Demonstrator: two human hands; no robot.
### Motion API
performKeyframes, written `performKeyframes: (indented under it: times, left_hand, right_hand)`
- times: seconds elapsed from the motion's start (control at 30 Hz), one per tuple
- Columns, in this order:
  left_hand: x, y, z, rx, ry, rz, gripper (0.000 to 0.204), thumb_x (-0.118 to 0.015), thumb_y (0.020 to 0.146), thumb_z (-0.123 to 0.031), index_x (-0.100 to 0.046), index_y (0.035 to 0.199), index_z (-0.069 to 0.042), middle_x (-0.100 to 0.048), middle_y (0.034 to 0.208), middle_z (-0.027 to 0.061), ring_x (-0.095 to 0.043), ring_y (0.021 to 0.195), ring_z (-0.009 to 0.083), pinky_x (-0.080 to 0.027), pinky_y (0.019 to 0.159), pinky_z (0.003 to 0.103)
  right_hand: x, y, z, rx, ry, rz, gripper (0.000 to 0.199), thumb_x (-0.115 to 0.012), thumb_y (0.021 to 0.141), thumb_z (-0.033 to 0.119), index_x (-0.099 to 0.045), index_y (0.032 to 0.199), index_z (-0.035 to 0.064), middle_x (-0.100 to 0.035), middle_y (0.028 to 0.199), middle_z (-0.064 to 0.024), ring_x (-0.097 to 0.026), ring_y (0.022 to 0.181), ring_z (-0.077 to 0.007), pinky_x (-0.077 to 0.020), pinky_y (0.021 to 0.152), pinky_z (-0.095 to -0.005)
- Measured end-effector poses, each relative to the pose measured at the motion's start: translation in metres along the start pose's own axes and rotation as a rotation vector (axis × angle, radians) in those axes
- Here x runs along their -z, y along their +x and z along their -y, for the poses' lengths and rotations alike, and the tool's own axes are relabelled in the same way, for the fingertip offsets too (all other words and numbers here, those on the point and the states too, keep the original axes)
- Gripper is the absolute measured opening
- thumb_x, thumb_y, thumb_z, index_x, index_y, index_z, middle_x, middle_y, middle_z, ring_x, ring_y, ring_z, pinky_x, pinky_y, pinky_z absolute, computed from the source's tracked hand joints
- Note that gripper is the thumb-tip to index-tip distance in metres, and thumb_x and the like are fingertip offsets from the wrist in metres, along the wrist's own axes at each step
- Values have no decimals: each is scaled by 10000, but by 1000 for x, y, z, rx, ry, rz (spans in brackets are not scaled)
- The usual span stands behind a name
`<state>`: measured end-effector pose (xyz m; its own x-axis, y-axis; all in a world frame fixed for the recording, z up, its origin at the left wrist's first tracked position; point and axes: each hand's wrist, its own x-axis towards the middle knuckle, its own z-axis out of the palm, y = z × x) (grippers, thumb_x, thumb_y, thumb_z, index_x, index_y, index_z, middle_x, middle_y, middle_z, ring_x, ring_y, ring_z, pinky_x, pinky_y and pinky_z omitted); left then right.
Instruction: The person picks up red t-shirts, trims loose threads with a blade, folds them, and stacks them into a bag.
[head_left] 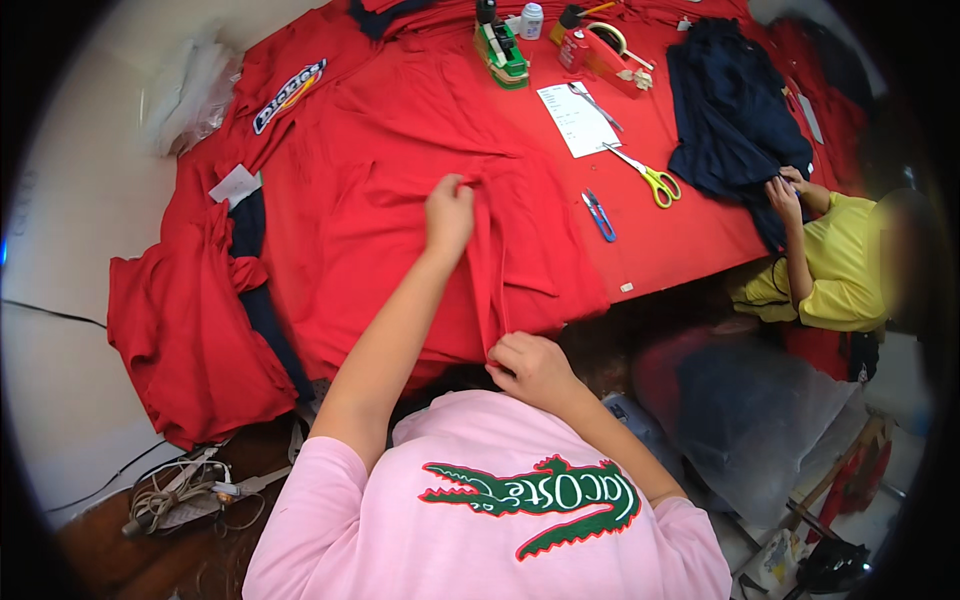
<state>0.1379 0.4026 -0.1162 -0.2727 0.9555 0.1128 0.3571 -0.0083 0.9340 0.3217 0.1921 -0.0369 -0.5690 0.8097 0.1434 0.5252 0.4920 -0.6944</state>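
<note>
A large red garment [400, 240] lies spread over the table in front of me, with a raised fold running down its right part. My left hand [450, 212] is closed at the upper end of that fold, pinching the red cloth. Close to my body at the table's near edge, my right hand [530, 368] grips the lower end of the same fold between thumb and fingers. The cloth between both hands looks drawn fairly straight. Right of the garment lie blue thread snips [600, 215] and yellow-handled scissors [655, 183].
Paper [578, 120] lies under another pair of scissors. Farther back stand a green tape dispenser [502, 55], a red one [615, 62] and a white bottle [531, 20]. At right, a person in yellow [845, 260] handles dark cloth [730, 110]. More red clothing [190, 330] hangs at left above cables [175, 500].
</note>
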Motion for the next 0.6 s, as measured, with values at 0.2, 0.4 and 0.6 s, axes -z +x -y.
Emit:
performKeyframes:
  times: [0.2, 0.4, 0.6]
  left_hand:
    - [130, 18, 20, 400, -730, 28, 237, -580, 964, -20, -596, 1197, -61, -699, 1031, 53, -676, 944, 153, -555, 805, 319]
    - [222, -45, 79, 483, -713, -129, 341, -640, 919, 29, -551, 1233, -65, -678, 1055, 65, -674, 986, 171, -559, 856, 313]
    - [245, -94, 75, 155, -194, -168, 341, -624, 904, 59, -617, 1223, -62, -689, 1156, 69, -676, 1061, 189, -536, 899, 299]
  right_hand:
    - [-8, 6, -4, 69, -54, -11, 257, -734, 856, 176, -711, 1083, 57, -645, 944, -70, -650, 884, -261, -554, 751, -403]
    - [-30, 22, 6, 145, -14, 131, 248, -728, 882, 188, -729, 1083, 43, -681, 989, -78, -664, 885, -268, -566, 769, -401]
    - [-53, 29, 4, 221, -31, 235, 202, -720, 883, 186, -745, 1019, 40, -680, 944, -85, -663, 876, -272, -559, 775, -411]
